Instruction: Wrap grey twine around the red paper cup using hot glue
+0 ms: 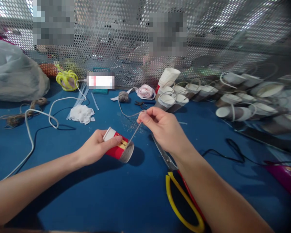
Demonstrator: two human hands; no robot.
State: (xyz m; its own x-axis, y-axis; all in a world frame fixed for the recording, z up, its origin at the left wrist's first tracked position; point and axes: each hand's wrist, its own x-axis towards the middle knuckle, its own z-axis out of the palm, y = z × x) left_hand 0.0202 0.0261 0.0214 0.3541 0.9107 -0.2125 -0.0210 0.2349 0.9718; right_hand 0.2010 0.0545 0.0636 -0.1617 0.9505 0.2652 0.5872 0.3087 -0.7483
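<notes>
My left hand (99, 144) is closed round a red and white paper cup (114, 152), tilted on its side above the table. Grey twine (129, 153) wraps the cup's lower end. From there a taut length of twine runs up to my right hand (157, 124), which pinches it between thumb and fingertips. Behind the hands, the strand trails back to a small grey ball of twine (123, 96). Large scissors (171, 165) with yellow and red handles lie partly under my right forearm.
Wrapped cups with twine handles (247, 103) crowd the right side, beside a stack of white cups (169, 77). A pink ribbon roll (145, 92), white lace (81, 114) and a white cable (30, 129) lie on the blue table (106, 200). Perforated metal (128, 38) stands behind.
</notes>
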